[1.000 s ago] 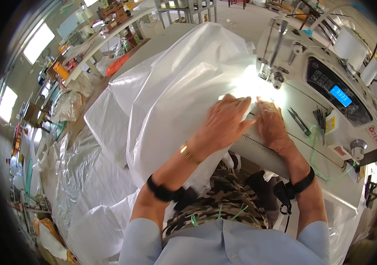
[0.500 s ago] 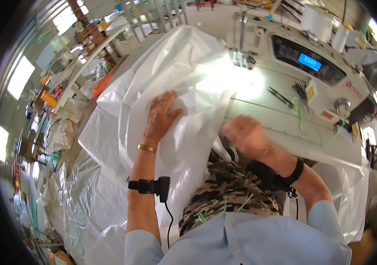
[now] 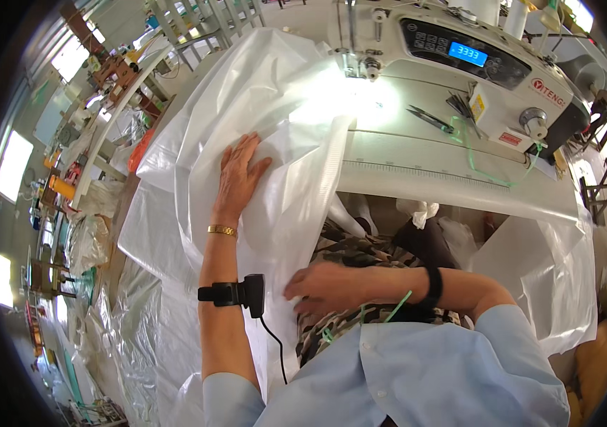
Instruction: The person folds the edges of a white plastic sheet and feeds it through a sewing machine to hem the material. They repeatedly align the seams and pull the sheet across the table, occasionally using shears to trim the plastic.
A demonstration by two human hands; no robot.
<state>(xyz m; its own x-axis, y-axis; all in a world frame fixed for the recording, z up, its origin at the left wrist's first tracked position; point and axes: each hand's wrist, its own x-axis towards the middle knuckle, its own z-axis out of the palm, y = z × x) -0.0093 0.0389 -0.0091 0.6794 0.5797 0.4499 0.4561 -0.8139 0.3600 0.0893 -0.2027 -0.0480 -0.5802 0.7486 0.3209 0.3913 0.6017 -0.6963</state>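
A large translucent white plastic sheet (image 3: pixel 293 181) lies bunched across the left of the sewing table, and it hangs down toward my lap. My left hand (image 3: pixel 241 178) rests flat on it, fingers spread. Low over my lap, my right hand (image 3: pixel 325 288) is at the sheet's hanging right edge. Its fingers are slightly bent and apart, with nothing visible in them; whether they touch the sheet is hard to tell. Beyond the hands stands a white sewing machine (image 3: pixel 510 67), its lamp lighting the needle area beside the sheet's far right edge.
Thread snips (image 3: pixel 430 119) and several thin dark tools (image 3: pixel 461 107) lie on the machine bed, near loose green thread (image 3: pixel 485 171). More plastic sheeting (image 3: pixel 542 263) hangs at the right. A cluttered bench (image 3: pixel 108 121) stands at the far left. A black cable (image 3: pixel 275 341) runs from my left forearm.
My right hand has moved down and left, from the table's front edge to over my lap. The left hand stays flat on the sheet. The view has shifted slightly.
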